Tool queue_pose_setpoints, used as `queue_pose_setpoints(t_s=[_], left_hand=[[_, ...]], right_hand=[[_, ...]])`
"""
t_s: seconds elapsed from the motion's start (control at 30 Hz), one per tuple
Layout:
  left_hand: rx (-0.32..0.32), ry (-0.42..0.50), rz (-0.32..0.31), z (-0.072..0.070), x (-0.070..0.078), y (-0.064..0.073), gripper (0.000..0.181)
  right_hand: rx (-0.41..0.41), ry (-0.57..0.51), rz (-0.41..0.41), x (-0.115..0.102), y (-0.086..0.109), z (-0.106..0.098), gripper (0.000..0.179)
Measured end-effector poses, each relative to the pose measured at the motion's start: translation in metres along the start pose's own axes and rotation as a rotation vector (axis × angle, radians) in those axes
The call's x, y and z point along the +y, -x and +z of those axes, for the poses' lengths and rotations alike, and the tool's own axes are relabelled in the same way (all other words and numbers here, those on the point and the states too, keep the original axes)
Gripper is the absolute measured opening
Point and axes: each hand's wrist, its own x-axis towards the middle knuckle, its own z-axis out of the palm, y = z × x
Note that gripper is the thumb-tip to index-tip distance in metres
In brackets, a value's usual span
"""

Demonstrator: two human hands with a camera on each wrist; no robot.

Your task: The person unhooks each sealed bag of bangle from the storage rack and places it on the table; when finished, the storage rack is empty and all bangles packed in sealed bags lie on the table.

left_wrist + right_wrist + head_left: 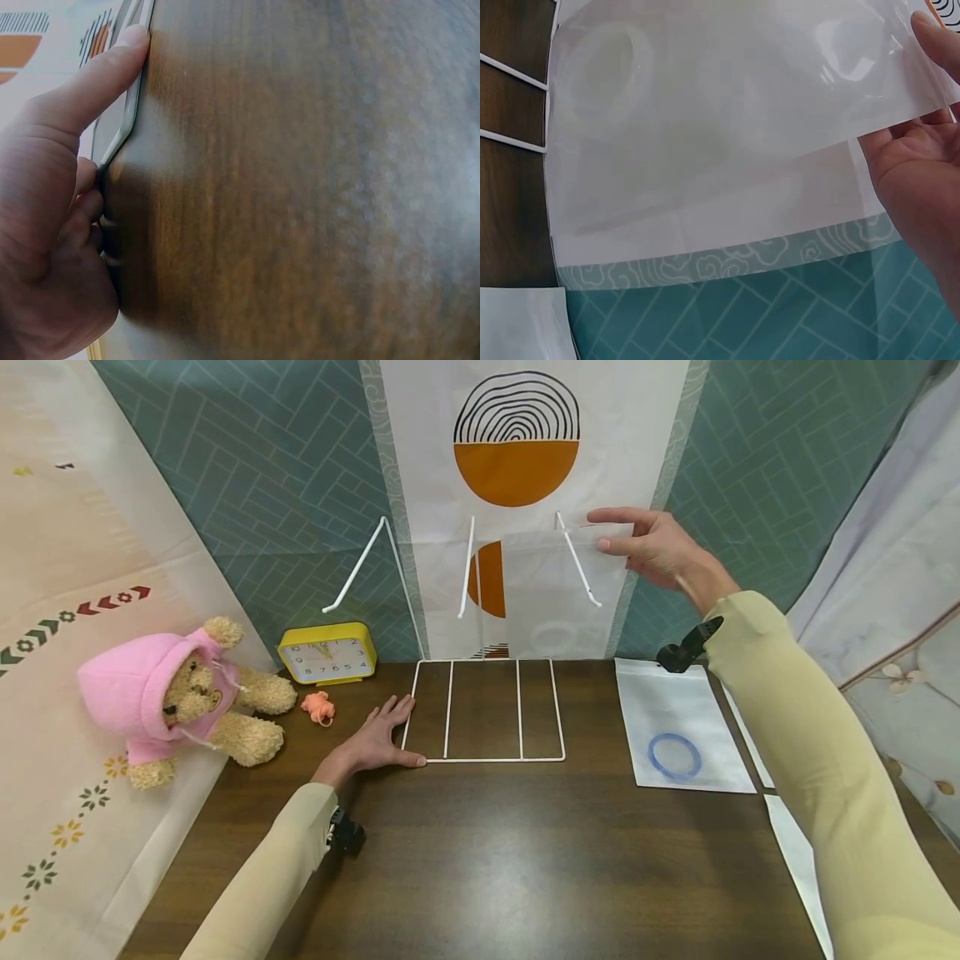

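Observation:
A white wire rack (pixel 483 761) stands on the table, its base lying flat and three slanted prongs rising behind. My left hand (pixel 380 737) rests on the base's front left corner, fingers spread and thumb along the front wire (pixel 133 97). A clear plastic bag (pixel 705 90) with a pale ring (pixel 604 67) inside hangs by the right prong (pixel 579 564). Beside the top of that prong is my right hand (pixel 660 547), index finger and thumb stretched and apart. In the right wrist view, the bag's corner lies between thumb (pixel 937 45) and fingers.
A white-backed bag with a blue ring (pixel 675 757) lies on the table (pixel 480 852) at right, other white pieces beside it. At left are a yellow clock (pixel 327 653), a small orange figure (pixel 318 707) and a teddy bear (pixel 180 693) in a pink hood. Patterned cloth hangs behind.

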Motion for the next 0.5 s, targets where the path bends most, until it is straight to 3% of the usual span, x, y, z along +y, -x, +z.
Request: queue_pose_setpoints(t_s=[0.23, 0.5], left_hand=[[-0.002, 0.004, -0.007, 0.0009, -0.0014, -0.0002, 0.113], [0.003, 0.003, -0.002, 0.0009, -0.0016, -0.0008, 0.113]], right_hand=[[-0.023, 0.026, -0.007, 0.0013, -0.0018, 0.0038, 0.041], [-0.032, -0.023, -0.016, 0.0001, -0.0024, 0.0084, 0.032]])
